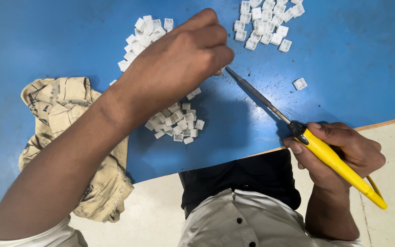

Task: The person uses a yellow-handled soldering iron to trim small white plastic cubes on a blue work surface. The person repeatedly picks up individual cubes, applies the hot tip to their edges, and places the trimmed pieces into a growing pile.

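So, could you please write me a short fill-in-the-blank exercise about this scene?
1. The right hand grips a soldering iron with a ____ handle.
2. The left hand pinches a small white part at the iron's ____.
3. The white parts lie on a ____ table.
4. A crumpled ____ lies under the left forearm.

Missing words: yellow; tip; blue; cloth

Bare blue table [366,59] right of iron; white-piece heaps [175,122] crowd centre.

We've got the left hand [179,59] extended forward, fingers curled, fingertips pinched; right hand [344,151] near our body, fingers wrapped in a grip.
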